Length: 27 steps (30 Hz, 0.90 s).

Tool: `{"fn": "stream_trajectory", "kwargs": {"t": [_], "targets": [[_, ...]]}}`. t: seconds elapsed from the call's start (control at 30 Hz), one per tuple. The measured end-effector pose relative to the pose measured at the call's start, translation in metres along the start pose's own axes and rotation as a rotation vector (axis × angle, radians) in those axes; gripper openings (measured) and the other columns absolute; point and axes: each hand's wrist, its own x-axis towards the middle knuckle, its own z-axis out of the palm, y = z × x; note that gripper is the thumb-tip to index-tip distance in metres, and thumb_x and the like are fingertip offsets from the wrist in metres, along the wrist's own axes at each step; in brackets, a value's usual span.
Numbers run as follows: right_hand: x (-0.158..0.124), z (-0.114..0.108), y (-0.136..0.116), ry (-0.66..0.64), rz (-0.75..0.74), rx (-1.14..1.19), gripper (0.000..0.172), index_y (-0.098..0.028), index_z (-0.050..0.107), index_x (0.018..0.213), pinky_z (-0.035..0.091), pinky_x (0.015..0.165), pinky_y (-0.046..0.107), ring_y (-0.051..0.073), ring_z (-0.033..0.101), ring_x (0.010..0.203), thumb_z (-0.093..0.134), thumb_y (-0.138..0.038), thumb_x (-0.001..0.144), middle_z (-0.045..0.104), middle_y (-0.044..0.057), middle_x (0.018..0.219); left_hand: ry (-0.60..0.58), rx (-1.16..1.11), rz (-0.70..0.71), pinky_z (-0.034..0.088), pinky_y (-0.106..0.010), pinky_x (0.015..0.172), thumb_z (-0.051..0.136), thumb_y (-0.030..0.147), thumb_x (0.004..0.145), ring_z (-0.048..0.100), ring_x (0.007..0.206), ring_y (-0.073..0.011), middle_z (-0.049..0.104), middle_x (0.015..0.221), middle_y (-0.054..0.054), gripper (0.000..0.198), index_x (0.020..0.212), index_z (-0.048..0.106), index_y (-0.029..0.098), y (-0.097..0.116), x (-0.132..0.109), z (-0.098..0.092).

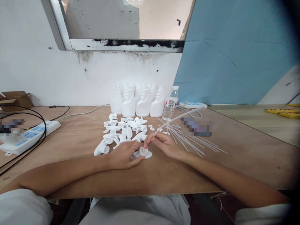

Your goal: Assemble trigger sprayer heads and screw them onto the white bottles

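Observation:
My left hand (pixel 125 154) rests on the table near its front edge, fingers closed round a white trigger spray head (pixel 146 153) that lies with its round opening toward the right. A ring is on one finger. Just above that opening, my right hand (pixel 165 143) pinches a thin, translucent plastic tube (pixel 180 119) near its lower end; the tube slants up to the right. Whether the tube's tip is inside the spray head is hidden by the fingers. Beyond my left hand lies a pile of loose white spray heads (pixel 126 132).
White bottles (pixel 142 103) stand in rows by the wall, beside a clear water bottle (pixel 170 104). Loose tubes (pixel 194 139) lie right of my hands, near a phone (pixel 198 126). Small white rings (pixel 152 128) are scattered behind. At left are a power strip (pixel 39 131) and black cables (pixel 44 125).

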Motion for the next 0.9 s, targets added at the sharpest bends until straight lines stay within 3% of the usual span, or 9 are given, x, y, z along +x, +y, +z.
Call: {"fn": "stream_trajectory", "kwargs": {"t": [0.37, 0.6, 0.73, 0.9], "targets": [[0.0, 0.004, -0.003, 0.018, 0.05, -0.089, 0.027, -0.018, 0.062, 0.094, 0.052, 0.072, 0.03, 0.014, 0.062, 0.075, 0.05, -0.042, 0.098, 0.065, 0.005, 0.087, -0.005, -0.029, 0.0, 0.047, -0.029, 0.075, 0.051, 0.038, 0.095, 0.063, 0.084, -0.0195, 0.066, 0.095, -0.006, 0.025, 0.11, 0.049, 0.018, 0.0, -0.001, 0.0], [0.004, 0.006, -0.004, 0.057, -0.09, -0.467, 0.029, -0.018, 0.064, 0.085, 0.045, 0.083, 0.031, 0.017, 0.056, 0.091, 0.054, -0.043, 0.096, 0.057, 0.005, 0.09, -0.017, -0.046, -0.018, 0.048, -0.03, 0.075, 0.05, 0.039, 0.095, 0.064, 0.085, -0.0194, 0.066, 0.095, -0.005, 0.024, 0.109, 0.049, 0.019, 0.001, 0.0, -0.001], [0.001, 0.008, 0.0, 0.008, -0.061, -0.453, 0.032, -0.019, 0.056, 0.085, 0.044, 0.069, 0.027, 0.014, 0.052, 0.073, 0.047, -0.045, 0.099, 0.056, 0.002, 0.079, 0.017, -0.02, 0.017, 0.047, -0.029, 0.072, 0.05, 0.039, 0.095, 0.063, 0.082, -0.0191, 0.065, 0.09, -0.005, 0.022, 0.104, 0.048, 0.019, -0.001, 0.0, 0.001], [0.001, 0.011, 0.003, 0.021, -0.009, -0.437, 0.032, -0.019, 0.051, 0.083, 0.041, 0.063, 0.025, 0.013, 0.049, 0.068, 0.047, -0.046, 0.099, 0.053, 0.0, 0.074, 0.005, -0.005, 0.015, 0.046, -0.029, 0.069, 0.05, 0.039, 0.095, 0.061, 0.078, -0.0187, 0.063, 0.087, -0.004, 0.021, 0.1, 0.046, 0.019, -0.001, 0.0, 0.001]]}}
